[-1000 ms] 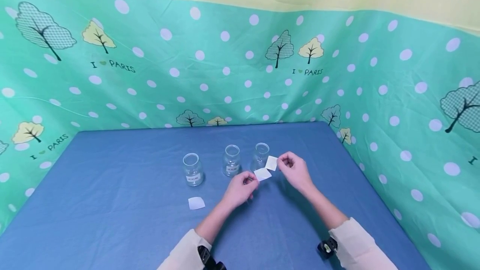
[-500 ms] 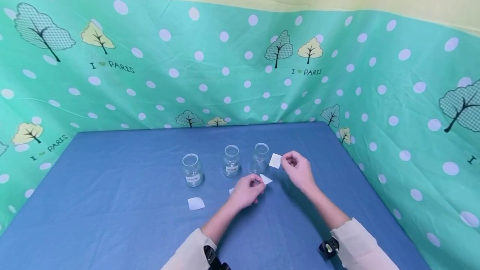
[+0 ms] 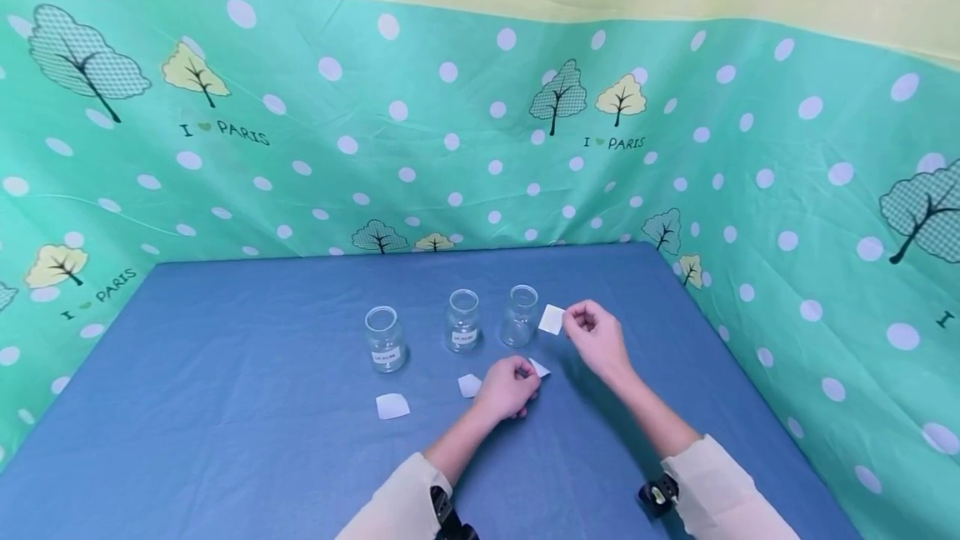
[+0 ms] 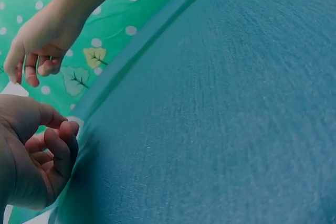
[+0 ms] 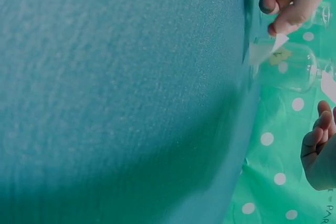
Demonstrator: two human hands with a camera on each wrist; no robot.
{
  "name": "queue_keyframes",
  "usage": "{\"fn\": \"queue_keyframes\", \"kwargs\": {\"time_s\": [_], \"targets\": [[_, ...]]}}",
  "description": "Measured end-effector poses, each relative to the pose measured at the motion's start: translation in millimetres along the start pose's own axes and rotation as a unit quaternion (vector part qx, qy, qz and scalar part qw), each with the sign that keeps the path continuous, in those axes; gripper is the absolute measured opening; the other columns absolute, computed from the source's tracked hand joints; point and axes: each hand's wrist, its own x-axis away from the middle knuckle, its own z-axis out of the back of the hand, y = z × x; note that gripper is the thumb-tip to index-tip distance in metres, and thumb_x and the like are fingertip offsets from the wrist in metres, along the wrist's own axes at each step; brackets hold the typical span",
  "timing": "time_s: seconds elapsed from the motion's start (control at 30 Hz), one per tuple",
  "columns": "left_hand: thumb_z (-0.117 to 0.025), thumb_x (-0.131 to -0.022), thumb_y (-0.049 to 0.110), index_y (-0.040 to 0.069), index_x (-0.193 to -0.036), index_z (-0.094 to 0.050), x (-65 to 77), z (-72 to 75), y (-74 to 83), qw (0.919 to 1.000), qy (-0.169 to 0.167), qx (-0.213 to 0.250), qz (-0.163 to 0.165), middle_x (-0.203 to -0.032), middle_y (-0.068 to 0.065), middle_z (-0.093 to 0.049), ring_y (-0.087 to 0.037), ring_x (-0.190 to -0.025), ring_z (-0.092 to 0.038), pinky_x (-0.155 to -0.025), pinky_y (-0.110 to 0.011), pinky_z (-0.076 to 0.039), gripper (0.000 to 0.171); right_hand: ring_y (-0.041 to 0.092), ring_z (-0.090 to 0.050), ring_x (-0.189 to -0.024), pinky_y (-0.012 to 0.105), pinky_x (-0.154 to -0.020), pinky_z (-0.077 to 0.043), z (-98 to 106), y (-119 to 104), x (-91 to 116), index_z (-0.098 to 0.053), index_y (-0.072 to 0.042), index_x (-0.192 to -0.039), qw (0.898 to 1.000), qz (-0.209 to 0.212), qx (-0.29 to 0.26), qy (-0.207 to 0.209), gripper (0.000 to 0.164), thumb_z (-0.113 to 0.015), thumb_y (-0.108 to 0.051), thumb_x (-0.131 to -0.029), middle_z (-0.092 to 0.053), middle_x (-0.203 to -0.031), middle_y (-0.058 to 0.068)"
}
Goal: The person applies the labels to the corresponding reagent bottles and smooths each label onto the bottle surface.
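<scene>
My right hand [image 3: 597, 340] pinches a small white square label [image 3: 552, 319] by its edge, held up just right of the rightmost glass jar [image 3: 519, 317]. Low in front of that jar, my left hand [image 3: 508, 387] pinches another white slip [image 3: 540, 367], partly hidden by the fingers; the right wrist view shows this slip [image 5: 275, 51] bent. The middle jar [image 3: 462, 322] and the left jar [image 3: 385, 332] each carry a printed white label. I see no label on the rightmost jar. All three jars are upright and lidless.
Two white paper pieces lie on the blue tablecloth [image 3: 247, 407]: one slip [image 3: 393, 407] in front of the left jar, another slip [image 3: 469, 386] beside my left forearm. A green dotted curtain [image 3: 420, 132] closes off the back and right.
The label and the slip, close together a second ago, are now apart. My left hand has moved right and toward me, uncovering a paper piece on the table; my right hand shifted slightly right.
</scene>
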Motion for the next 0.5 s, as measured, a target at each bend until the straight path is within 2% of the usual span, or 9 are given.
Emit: {"fn": "queue_keyframes", "kwargs": {"time_s": [0.27,0.5], "targets": [[-0.055,-0.085,0.008,0.007,-0.081,-0.058,4.0,0.2,-4.1,0.9997,0.004,-0.018,0.017,-0.055,0.000,-0.059,-0.005,-0.032,-0.045,-0.034,-0.022,-0.041,0.005,0.006,-0.050,-0.055,0.019,-0.051,-0.040,-0.2,0.2,-1.4,-0.063,-0.002,-0.085,1.000,-0.019,0.009,-0.010,0.009,-0.060,-0.009,-0.088,-0.060,-0.067,0.008],[-0.054,-0.086,0.009,0.007,-0.082,-0.057,5.4,2.8,-5.2,0.9991,0.009,-0.024,0.032,-0.057,-0.002,-0.061,-0.006,-0.033,-0.046,-0.035,-0.024,-0.042,0.006,0.007,-0.050,-0.055,0.020,-0.051,-0.040,-0.2,1.1,0.1,-0.063,-0.003,-0.085,1.000,-0.011,0.010,-0.010,0.009,-0.060,-0.011,-0.089,-0.059,-0.067,0.006]]}}
